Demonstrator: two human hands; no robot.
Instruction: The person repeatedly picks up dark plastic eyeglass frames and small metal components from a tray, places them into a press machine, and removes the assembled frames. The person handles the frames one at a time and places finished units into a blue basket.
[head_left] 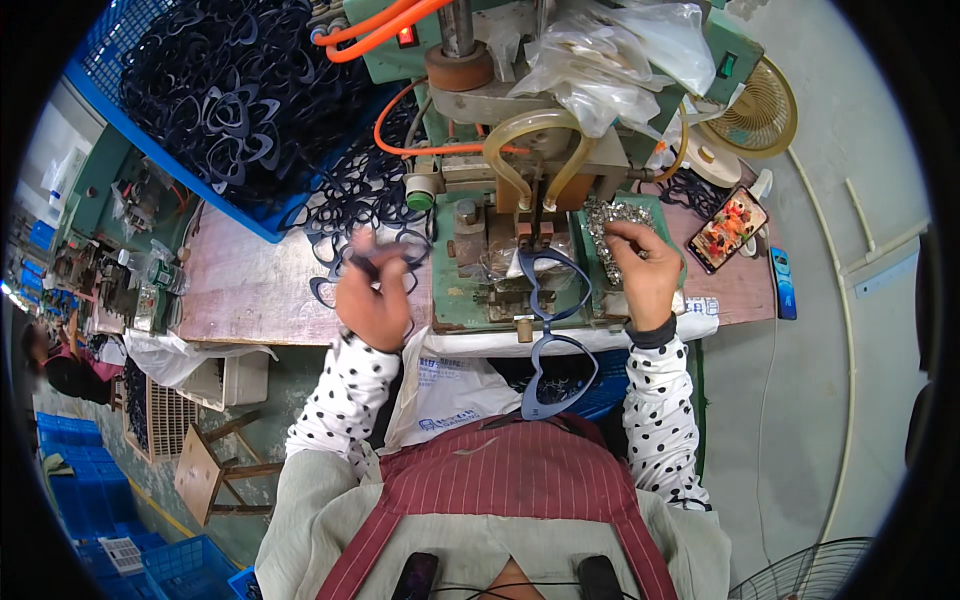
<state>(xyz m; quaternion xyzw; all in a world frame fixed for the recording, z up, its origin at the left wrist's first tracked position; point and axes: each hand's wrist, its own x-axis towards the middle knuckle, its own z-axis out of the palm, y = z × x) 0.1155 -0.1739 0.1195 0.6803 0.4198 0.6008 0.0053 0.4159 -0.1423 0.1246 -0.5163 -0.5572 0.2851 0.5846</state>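
Observation:
A blue plastic eyeglass frame (547,326) hangs from the jig of a green press machine (465,300), one lens ring at the tooling and the other reaching toward my apron. My left hand (373,298) is over loose dark eyeglass frames (325,250) left of the press; its fingers are smeared by motion. On the other side, my right hand (645,270) pinches thumb and fingers together above a green tray (655,212) of small shiny metal parts (612,215). Whatever may be between those fingertips is too small to make out.
A blue crate (245,220) heaped with dark frames stands at the back left. Orange hoses (385,28) and clear plastic bags (610,60) hang about the press. A phone (728,230) lies at the right, before a fan (755,108). A wooden stool (205,470) stands lower left.

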